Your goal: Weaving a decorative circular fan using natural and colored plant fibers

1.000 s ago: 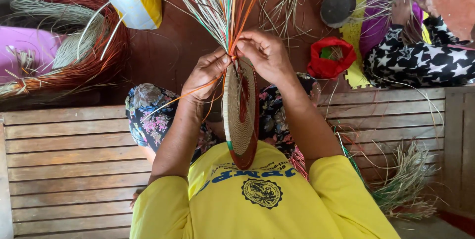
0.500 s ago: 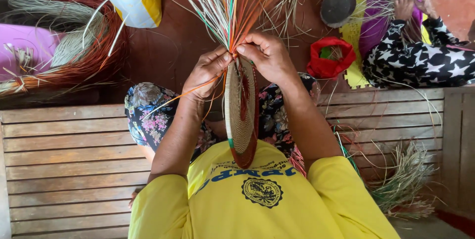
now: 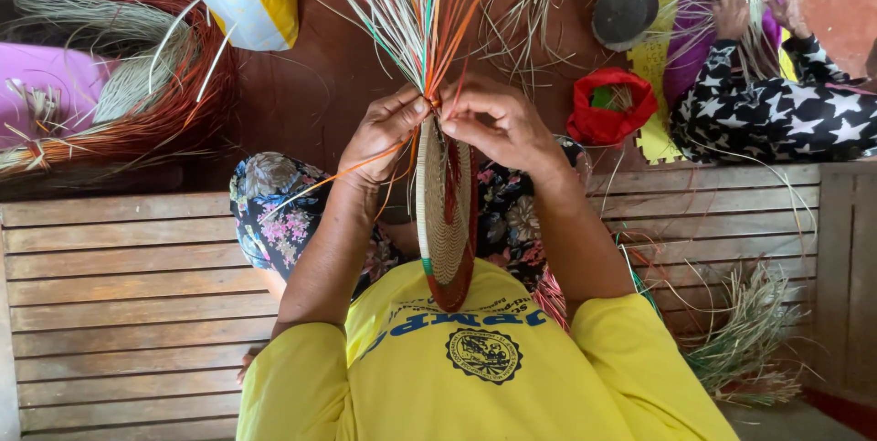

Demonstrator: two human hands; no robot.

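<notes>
the left hand (image 3: 382, 135) pinches the fibre bundle (image 3: 425, 12) at the top rim of the coiled woven disc (image 3: 445, 213), held on edge at centre frame, while the right hand (image 3: 501, 121), at three o'clock of that rim, nips a strand, which looks best drawn snug with the coil kept tightly clamped.

The fan of loose straw strands (image 3: 411, 3) runs off the far edge, the woven disc (image 3: 446, 213) shows only edge-on, and the co-worker's hands (image 3: 744, 12) far right are half buried in fibres.
</notes>
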